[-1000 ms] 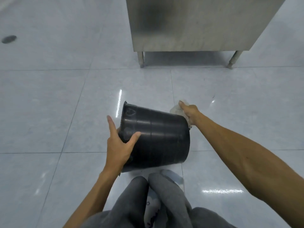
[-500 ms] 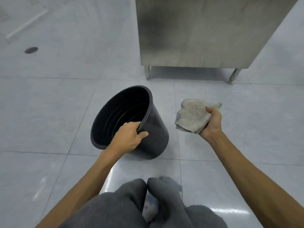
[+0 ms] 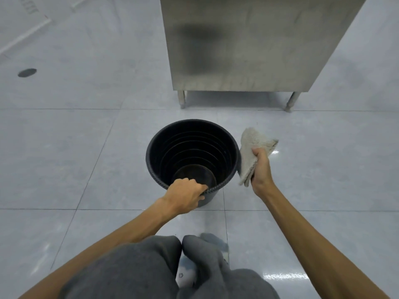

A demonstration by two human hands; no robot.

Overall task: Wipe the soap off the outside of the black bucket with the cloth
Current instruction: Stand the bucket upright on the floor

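Note:
The black bucket (image 3: 192, 147) stands upright on the tiled floor, mouth up, and I look straight into its ribbed, empty inside. My left hand (image 3: 185, 196) grips its near rim, fingers curled over the edge. My right hand (image 3: 260, 169) holds a folded beige cloth (image 3: 251, 149) just right of the bucket. The cloth hangs beside the rim and outer wall; whether it touches them I cannot tell. Most of the bucket's outside is hidden from this angle.
A stainless steel cabinet (image 3: 248, 44) on short legs stands close behind the bucket. A dark round floor drain (image 3: 27, 72) lies far left. My grey-trousered knees (image 3: 168, 268) fill the bottom of the view. The glossy floor (image 3: 64, 158) reflects the lights.
The bucket went from lying on its side to tilted, then upright. My left hand shifted to its near rim. My right hand brought the cloth from the bucket's base to beside its rim.

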